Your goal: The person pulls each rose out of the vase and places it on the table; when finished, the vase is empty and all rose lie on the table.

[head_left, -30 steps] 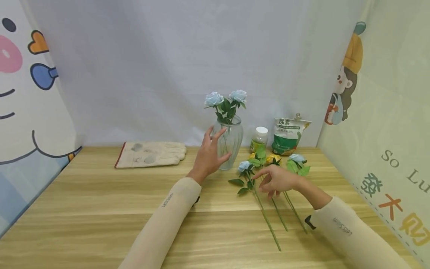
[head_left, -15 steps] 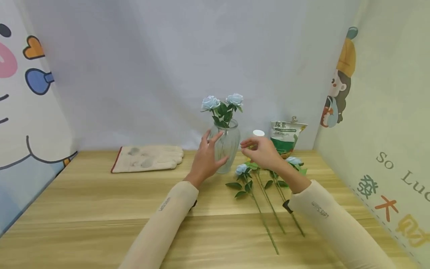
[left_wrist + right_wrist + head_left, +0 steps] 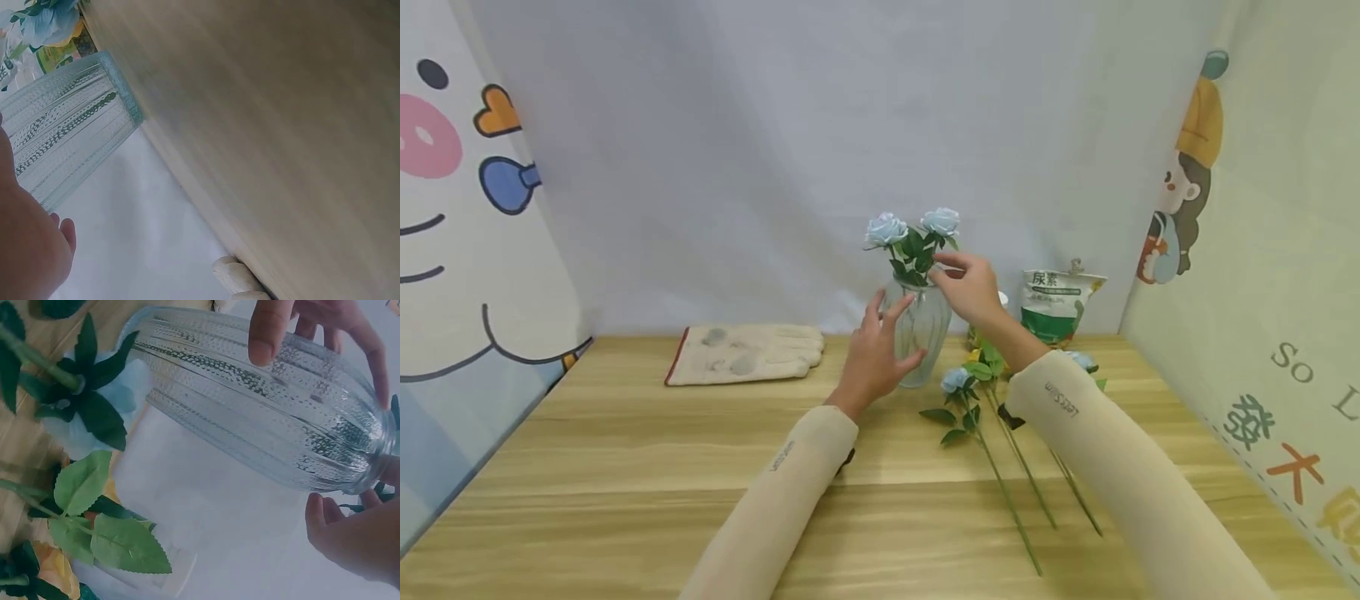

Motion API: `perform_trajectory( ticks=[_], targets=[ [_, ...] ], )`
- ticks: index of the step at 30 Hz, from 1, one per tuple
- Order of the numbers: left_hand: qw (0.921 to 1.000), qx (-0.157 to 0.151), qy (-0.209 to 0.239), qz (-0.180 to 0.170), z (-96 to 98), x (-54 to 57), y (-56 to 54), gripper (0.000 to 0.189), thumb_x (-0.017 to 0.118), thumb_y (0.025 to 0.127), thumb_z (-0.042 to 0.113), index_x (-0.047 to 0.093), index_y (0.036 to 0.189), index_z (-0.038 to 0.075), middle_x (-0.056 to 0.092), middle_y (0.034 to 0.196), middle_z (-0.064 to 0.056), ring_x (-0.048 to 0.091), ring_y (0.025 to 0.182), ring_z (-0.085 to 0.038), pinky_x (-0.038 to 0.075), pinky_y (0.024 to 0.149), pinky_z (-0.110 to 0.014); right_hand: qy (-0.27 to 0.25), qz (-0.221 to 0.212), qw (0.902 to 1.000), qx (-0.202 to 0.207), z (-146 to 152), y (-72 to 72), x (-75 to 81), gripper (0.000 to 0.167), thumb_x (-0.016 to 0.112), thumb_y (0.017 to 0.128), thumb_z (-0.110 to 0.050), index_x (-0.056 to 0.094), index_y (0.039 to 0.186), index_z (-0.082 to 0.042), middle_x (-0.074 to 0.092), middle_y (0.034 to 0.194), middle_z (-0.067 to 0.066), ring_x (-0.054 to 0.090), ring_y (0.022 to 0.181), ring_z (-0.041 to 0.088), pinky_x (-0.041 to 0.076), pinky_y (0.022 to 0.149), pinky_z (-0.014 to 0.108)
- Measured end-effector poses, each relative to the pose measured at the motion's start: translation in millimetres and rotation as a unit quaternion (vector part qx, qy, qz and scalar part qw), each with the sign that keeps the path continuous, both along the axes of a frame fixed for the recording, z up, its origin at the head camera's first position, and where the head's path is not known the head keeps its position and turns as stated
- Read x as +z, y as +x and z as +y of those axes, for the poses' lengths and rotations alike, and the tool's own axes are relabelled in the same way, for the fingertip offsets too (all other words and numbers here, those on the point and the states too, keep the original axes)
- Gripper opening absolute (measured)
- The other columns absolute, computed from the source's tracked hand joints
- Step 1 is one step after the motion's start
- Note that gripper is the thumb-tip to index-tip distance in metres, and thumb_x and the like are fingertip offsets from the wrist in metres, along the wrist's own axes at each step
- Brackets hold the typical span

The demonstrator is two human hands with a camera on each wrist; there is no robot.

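A clear ribbed glass vase [image 3: 925,325] stands on the table and holds two pale blue artificial roses [image 3: 886,229] with dark green leaves. My left hand [image 3: 876,354] grips the vase from its left side, thumb in front and fingers round the body. At the vase's mouth, my right hand [image 3: 970,287] pinches the right-hand rose [image 3: 942,221] low on its stem, among the leaves; the fingertips are partly hidden there. Close by in the right wrist view, the right hand's [image 3: 356,544] curled fingers lie beside the vase neck [image 3: 372,450].
Several loose roses lie right of the vase, a blue one [image 3: 956,380] nearest, stems pointing toward me. Behind them are a white-capped jar [image 3: 1002,298], mostly hidden by my right hand, and a clipped white-green bag [image 3: 1051,308]. A pair of work gloves [image 3: 745,354] lies at the back left.
My right hand has moved from above the loose roses up and left to the vase's mouth, onto the right-hand rose's stem. The left hand has stayed on the vase.
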State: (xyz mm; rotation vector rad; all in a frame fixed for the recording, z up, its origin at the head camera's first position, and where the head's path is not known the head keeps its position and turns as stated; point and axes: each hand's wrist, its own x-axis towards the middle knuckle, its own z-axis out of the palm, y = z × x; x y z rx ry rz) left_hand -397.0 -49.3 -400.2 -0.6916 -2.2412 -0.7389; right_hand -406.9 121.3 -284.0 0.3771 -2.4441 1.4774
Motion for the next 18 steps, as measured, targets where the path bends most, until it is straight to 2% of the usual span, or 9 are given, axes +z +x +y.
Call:
perform_trajectory(
  ticks=[4, 10, 18],
  targets=[
    [0.9999, 0.002, -0.008, -0.009, 1.4, -0.4, 3.3, 0.092, 0.08, 0.084, 0.035, 0.019, 0.153, 0.03, 0.025, 0.153, -0.03, 0.057, 0.116, -0.04, 0.048, 0.087, -0.06, -0.003, -0.014, 0.9999, 0.008, 1.6, -6.7, -1.0, 0.036, 0.062, 0.097, -0.014, 0.063, 0.131, -0.005, 0.055, 0.141, 0.012, 0.057, 0.125, 0.03, 0.048, 0.099, 0.044],
    [0.9998, 0.007, -0.017, -0.01, 0.9, 2.1, 4.8, 0.093, 0.079, 0.084, 0.036, 0.017, 0.153, 0.031, 0.025, 0.154, -0.029, 0.057, 0.116, -0.039, 0.047, 0.089, -0.06, 0.005, -0.005, 0.999, 0.044, 5.4, -12.4, -1.9, 0.035, 0.06, 0.097, -0.011, 0.063, 0.131, -0.004, 0.055, 0.141, 0.014, 0.056, 0.126, 0.032, 0.047, 0.1, 0.046],
    [0.9995, 0.021, -0.021, -0.005, -2.0, 2.0, 5.4, 0.092, 0.079, 0.085, 0.038, 0.017, 0.153, 0.031, 0.025, 0.154, -0.028, 0.058, 0.113, -0.04, 0.047, 0.088, -0.057, -0.003, -0.023, 0.9989, 0.042, 1.3, -14.2, 0.0, 0.035, 0.061, 0.096, -0.009, 0.063, 0.131, -0.003, 0.059, 0.136, 0.015, 0.055, 0.127, 0.03, 0.046, 0.103, 0.042]
  ],
)
